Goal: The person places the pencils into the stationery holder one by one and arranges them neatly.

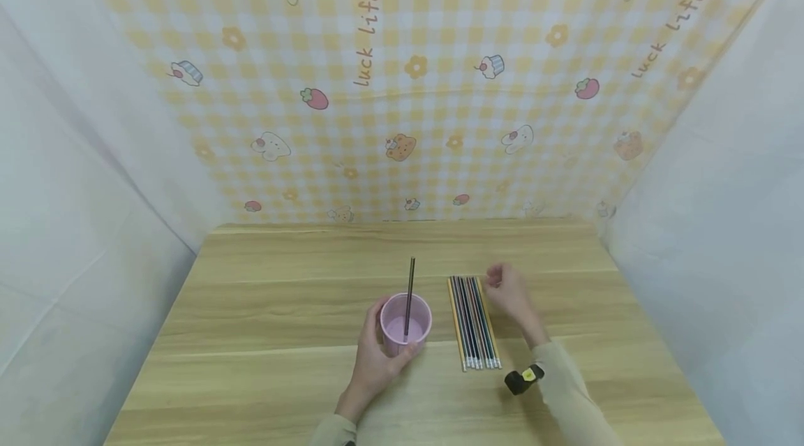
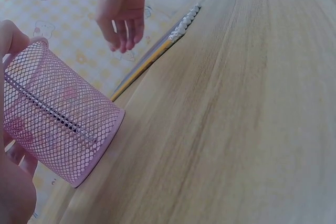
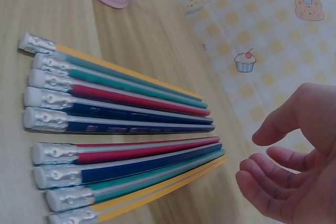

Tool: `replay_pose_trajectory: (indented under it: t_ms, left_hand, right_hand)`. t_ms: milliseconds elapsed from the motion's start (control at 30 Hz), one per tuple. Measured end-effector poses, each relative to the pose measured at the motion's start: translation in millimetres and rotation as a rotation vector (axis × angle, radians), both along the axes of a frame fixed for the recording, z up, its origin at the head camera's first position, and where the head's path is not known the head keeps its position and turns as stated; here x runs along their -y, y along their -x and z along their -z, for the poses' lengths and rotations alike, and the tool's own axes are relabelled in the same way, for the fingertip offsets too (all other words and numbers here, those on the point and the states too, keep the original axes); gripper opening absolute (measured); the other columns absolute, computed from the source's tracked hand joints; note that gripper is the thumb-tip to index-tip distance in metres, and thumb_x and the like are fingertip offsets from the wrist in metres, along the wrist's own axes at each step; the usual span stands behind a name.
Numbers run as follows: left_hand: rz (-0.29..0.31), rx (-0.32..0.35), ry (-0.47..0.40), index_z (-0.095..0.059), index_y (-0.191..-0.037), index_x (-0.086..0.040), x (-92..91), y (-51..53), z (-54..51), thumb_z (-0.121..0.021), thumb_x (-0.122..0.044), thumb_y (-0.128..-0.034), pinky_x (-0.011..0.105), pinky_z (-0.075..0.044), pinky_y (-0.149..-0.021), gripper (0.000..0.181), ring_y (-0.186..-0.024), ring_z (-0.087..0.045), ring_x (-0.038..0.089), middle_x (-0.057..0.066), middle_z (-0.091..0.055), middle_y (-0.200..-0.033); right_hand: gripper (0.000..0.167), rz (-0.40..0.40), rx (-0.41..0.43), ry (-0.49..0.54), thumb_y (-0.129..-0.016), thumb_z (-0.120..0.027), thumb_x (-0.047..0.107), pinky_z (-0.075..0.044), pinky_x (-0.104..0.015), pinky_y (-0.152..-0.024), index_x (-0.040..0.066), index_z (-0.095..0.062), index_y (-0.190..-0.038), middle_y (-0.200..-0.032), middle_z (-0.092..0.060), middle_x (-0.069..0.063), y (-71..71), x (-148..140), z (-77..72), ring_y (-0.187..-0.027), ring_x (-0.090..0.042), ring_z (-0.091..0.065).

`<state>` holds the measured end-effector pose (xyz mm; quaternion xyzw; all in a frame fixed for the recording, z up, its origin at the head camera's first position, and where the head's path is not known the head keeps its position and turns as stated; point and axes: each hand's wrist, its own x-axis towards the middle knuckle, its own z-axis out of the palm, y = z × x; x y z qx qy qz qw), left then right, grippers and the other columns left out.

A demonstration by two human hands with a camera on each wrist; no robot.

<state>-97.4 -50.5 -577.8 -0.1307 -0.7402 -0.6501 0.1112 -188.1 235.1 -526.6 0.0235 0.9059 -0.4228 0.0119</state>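
Your left hand (image 1: 374,366) curls around a round, pink mesh cup (image 2: 86,98), likely to steady it on the pale wood-grain table (image 1: 251,334), as one slim, dark pencil (image 1: 410,292) leans inside. Just right of the cup lies a row of striped yellow, green, red and dark blue pencils (image 3: 131,127), white erasers towards you, probably aligned for easy reach. Your right hand (image 1: 511,296) hovers beside their far ends, thumb and fingertips apart, holding nothing.
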Motion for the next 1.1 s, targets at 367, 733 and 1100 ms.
replay_pose_trajectory:
  t_ms: [367, 733, 1100]
  left_hand:
    - [0.020, 0.000, 0.025, -0.037, -0.151, -0.007, 0.2, 3.3, 0.4, -0.086, -0.021, -0.0768, 0.061, -0.049, -0.104, 0.090, -0.128, -0.056, 0.039, 0.014, -0.054, -0.143]
    - [0.015, 0.002, 0.011, -0.038, -0.151, -0.007, 0.9, 2.7, -0.8, -0.087, -0.021, -0.0763, 0.061, -0.050, -0.103, 0.090, -0.126, -0.057, 0.041, 0.015, -0.055, -0.142]
    - [0.000, 0.020, 0.012, -0.039, -0.150, -0.010, 0.2, -0.5, -1.4, -0.087, -0.019, -0.0732, 0.061, -0.049, -0.104, 0.091, -0.125, -0.058, 0.037, 0.013, -0.056, -0.141]
  right_hand:
    - [0.040, -0.006, 0.084, -0.087, -0.074, -0.064, -0.004, -0.057, -0.040, -0.077, -0.008, -0.056, -0.113, -0.100, -0.062, -0.020, -7.1, 0.2, 16.7, -0.088, -0.029, -0.060]
    - [0.046, 0.008, 0.156, -0.172, -0.074, -0.069, -0.003, -0.056, -0.037, -0.068, -0.008, -0.052, -0.117, -0.096, -0.061, -0.018, -6.0, 11.1, 16.7, -0.081, -0.028, -0.059]
    - [0.041, -0.005, 0.202, -0.237, -0.076, -0.071, 0.000, -0.050, -0.030, -0.056, -0.006, -0.053, -0.112, -0.087, -0.059, -0.014, -5.8, 14.6, 14.3, -0.071, -0.024, -0.057]
